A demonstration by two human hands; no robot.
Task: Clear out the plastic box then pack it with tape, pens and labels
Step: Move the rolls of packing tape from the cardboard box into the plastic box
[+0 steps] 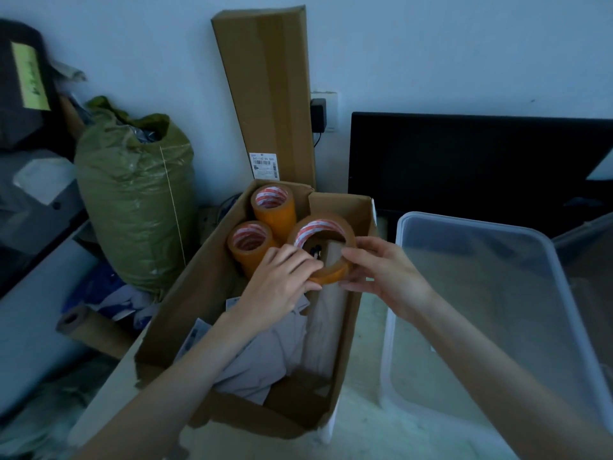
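Note:
An orange tape roll (331,227) is held above the open cardboard box (185,293). My left hand (282,277) grips its near left rim. My right hand (381,270) grips its right rim with thumb on top. Two more orange tape rolls (273,207) (249,247) stand in the far end of the cardboard box. Grey papers (265,353) lie in the box under my left forearm. The clear plastic box (408,227) sits to the right with nothing seen inside it.
A tall cardboard carton (268,88) leans on the wall behind. A green sack (132,207) stands at the left, a cardboard tube (86,327) below it. A black monitor (464,161) lies behind the plastic box.

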